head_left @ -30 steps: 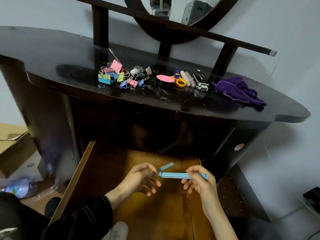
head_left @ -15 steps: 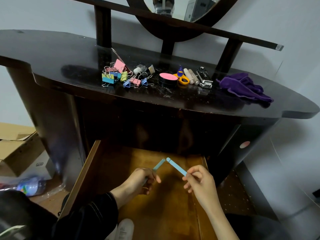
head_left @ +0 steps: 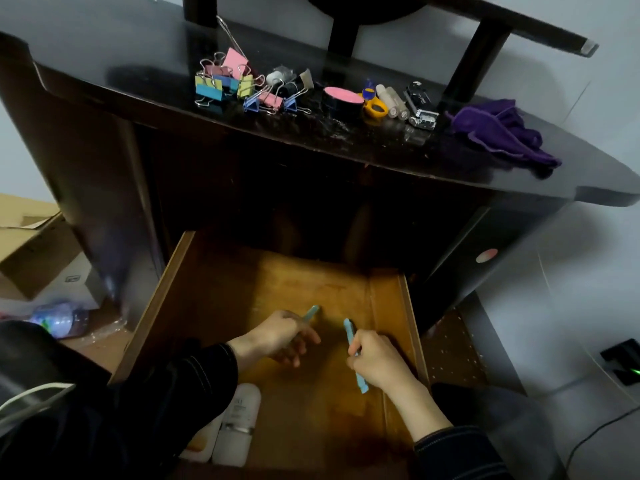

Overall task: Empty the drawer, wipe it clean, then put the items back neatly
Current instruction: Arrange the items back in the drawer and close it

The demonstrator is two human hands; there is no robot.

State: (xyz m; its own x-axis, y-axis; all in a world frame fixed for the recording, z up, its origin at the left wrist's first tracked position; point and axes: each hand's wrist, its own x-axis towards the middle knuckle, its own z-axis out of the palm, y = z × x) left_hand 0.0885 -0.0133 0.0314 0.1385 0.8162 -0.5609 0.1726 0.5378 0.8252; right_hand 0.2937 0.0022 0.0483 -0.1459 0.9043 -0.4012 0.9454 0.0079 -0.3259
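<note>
**Desk:** What did the head view show you from out there?

**Operator:** A glossy dark dresser top (head_left: 104, 81) against a grey wall. Binder clips (head_left: 228, 86) were heaped on it, and a purple cloth (head_left: 498, 133) lay well off to the right. Below, the wooden drawer (head_left: 166, 306) stood pulled out, with both hands inside it.

**Desk:** And the fingers?

**Operator:** The left hand (head_left: 277, 341) had its fingers curled round a shorter blue piece (head_left: 310, 311), with only the tip poking out. The right hand (head_left: 377, 362) was wrapped round a longer blue piece (head_left: 349, 336), with both ends showing. The pieces were near each other but apart.

**Desk:** What worried you?

**Operator:** Two things. Each loose piece was held by one hand only. I judged that a slack grip could drop one into the drawer's dim back corner. Also, a white bottle (head_left: 239, 424) lay at the drawer's front, just beside the left sleeve. The sleeve could have knocked it, and wiping round it would have left a dirty patch. Reaching for the cloth might also have scattered the clips.
</note>
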